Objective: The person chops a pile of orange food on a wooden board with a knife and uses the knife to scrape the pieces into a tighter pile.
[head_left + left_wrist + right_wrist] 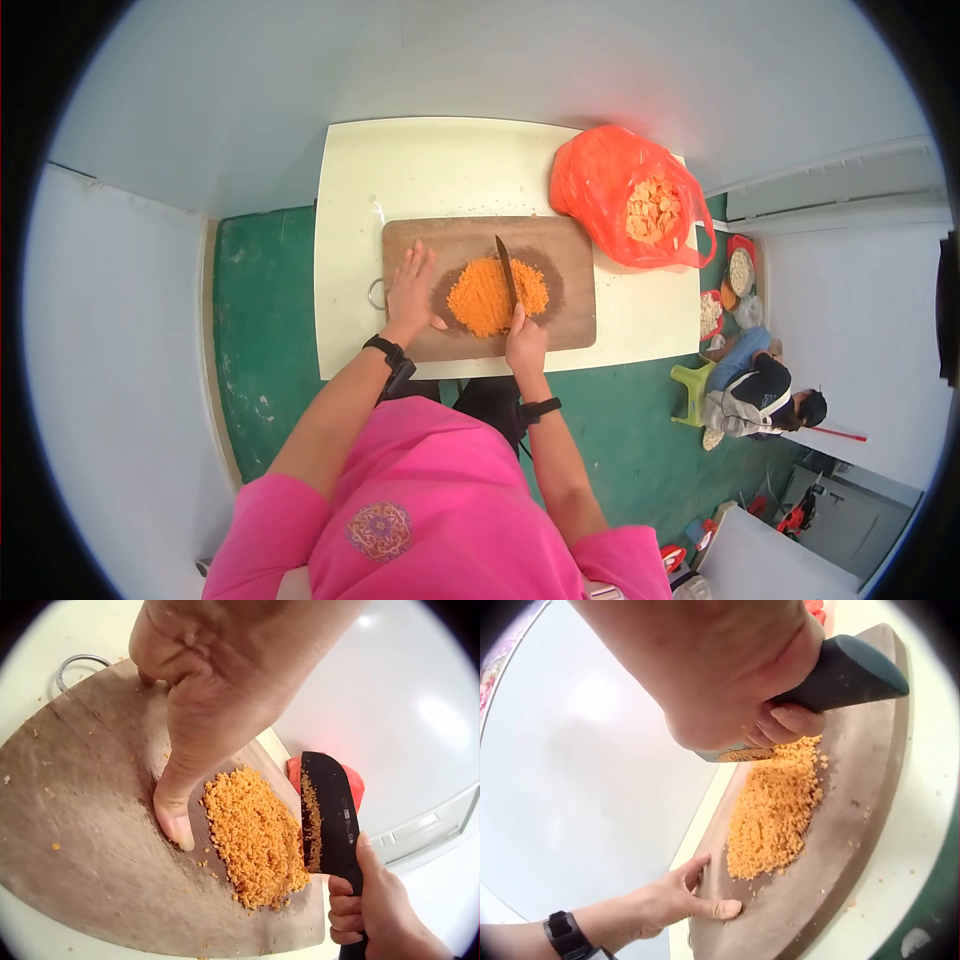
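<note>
A wooden cutting board [565, 325] bears a heap of finely chopped orange bits [478, 298], which look like carrot. My left hand [411, 292] rests on the board's left part, fingers spread, thumb pressing the wood beside the heap. On the other side, my right hand [526, 345] grips the black handle of a kitchen knife [506, 268]. In the left wrist view the knife's broad dark blade [334, 817] stands over the heap's edge, with orange crumbs stuck along it. The right wrist view shows the handle [855, 679] jutting out behind the curled fingers.
A red plastic bag [590, 185] of orange slices [654, 210] stands at the pale table's [350, 180] back right corner. A metal ring [376, 294] shows at the board's left edge. On the right, another person [765, 390] sits low near a green stool [690, 392] and several containers.
</note>
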The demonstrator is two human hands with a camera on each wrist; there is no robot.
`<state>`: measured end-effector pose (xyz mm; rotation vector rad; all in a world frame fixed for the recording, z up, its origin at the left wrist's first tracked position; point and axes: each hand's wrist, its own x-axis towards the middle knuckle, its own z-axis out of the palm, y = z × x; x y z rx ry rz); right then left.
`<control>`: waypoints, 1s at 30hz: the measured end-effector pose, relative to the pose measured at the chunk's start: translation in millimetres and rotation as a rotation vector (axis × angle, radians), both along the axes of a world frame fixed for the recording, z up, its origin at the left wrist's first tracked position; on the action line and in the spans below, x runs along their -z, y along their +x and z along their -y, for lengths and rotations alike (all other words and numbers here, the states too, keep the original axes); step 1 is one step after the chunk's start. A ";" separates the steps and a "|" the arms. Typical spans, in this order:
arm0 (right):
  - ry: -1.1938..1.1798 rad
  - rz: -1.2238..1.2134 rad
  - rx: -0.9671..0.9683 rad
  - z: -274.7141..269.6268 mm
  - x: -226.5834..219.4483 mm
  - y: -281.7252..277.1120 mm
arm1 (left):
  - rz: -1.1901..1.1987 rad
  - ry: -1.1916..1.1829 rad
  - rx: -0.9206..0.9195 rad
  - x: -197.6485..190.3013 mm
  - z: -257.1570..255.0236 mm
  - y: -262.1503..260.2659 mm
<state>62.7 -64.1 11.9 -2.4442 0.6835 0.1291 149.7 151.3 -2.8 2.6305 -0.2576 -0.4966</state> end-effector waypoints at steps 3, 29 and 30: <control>0.019 0.000 0.011 -1.7 -4.3 3.8 | -0.045 0.033 -0.014 -5.3 -0.7 3.3; 0.053 0.002 0.023 -8.7 -8.4 2.5 | -0.027 0.032 -0.003 -5.6 0.3 2.4; 0.028 0.000 0.003 -9.2 -0.5 1.1 | -0.031 0.029 0.000 -4.3 0.3 0.5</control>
